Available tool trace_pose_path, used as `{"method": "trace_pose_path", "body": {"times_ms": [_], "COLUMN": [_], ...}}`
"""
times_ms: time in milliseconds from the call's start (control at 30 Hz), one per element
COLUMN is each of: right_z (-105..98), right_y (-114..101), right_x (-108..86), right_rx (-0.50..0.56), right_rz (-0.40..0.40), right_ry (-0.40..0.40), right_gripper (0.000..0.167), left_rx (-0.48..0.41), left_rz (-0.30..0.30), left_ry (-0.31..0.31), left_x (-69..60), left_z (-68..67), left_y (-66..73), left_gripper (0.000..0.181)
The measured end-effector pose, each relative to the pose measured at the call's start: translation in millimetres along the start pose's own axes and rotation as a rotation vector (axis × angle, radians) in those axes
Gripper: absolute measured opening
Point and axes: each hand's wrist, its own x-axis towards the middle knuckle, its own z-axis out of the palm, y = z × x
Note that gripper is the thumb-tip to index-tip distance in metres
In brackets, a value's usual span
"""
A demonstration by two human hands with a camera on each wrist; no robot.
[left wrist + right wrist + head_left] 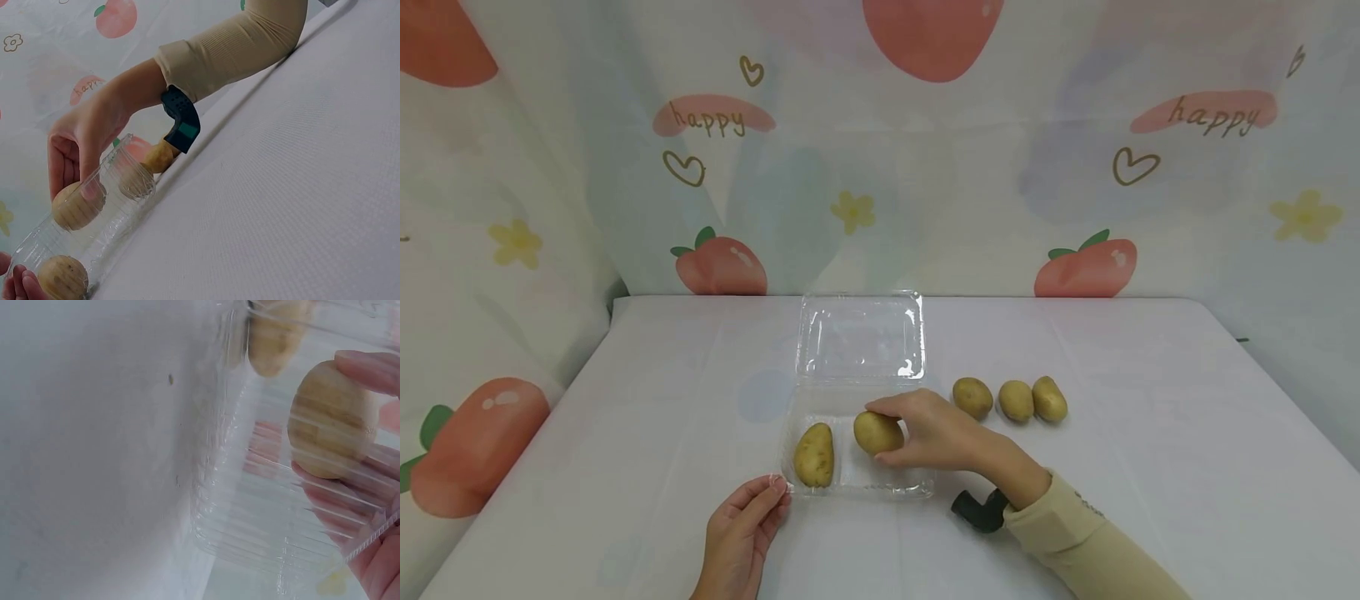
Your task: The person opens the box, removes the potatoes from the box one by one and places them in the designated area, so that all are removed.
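Observation:
A clear plastic clamshell box [891,492] lies on the table with its lid [861,340] folded back. My left hand [743,537] pinches the box's front left corner between thumb and fingers. One potato [814,456] sits in the left part of the box. Over the right part, my right hand [936,433] grips a second potato [877,432] between thumb and fingers. In the left wrist view this held potato [76,207] shows through the clear wall. The right wrist view also shows the gripped potato [331,419] behind ribbed plastic; whether it touches the box floor I cannot tell.
To the right of the box lie three loose potatoes: one nearest the box [972,398], then a touching pair [1017,401]. A black device [979,510] is at the right wrist. White cloth covers the table [1150,467], and a printed curtain [925,192] hangs behind it.

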Motion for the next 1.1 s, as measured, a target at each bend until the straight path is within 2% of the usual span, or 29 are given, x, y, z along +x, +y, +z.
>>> {"method": "trace_pose_path", "body": {"times_ms": [233, 467, 533, 767, 967, 1100], "right_z": [-11.9, -22.8, -24.3, -29.6, -34.8, -36.0], "right_y": [-2.3, -3.5, -3.7, -5.2, -6.6, -6.9], "right_x": [-10.8, -20.9, -22.9, -28.9, -34.9, -39.6], "right_rx": [0.049, -0.009, -0.034, -0.012, -0.056, -0.053], "right_rz": [0.040, 0.085, 0.086, 0.074, 0.133, 0.176], "right_ry": [0.033, 0.062, 0.084, 0.126, 0.109, 0.124], "right_gripper": [0.046, 0.049, 0.050, 0.049, 0.051, 0.051], "left_rx": [-0.005, -0.005, -0.003, 0.003, 0.006, 0.008], "left_rz": [0.004, 0.002, 0.000, -0.007, -0.004, -0.002], "left_ry": [-0.006, -0.001, 0.000, 0.009, 0.004, -0.001], "left_x": [-0.4, -0.5, -0.6, -0.1, 0.4, 0.4], "left_z": [0.3, 0.2, 0.0, -0.6, -0.9, -0.8], "left_y": [-0.5, -0.3, -0.2, -0.6, -1.2, -1.1], "left_gripper": [0.007, 0.008, 0.008, 0.009, 0.009, 0.008]}}
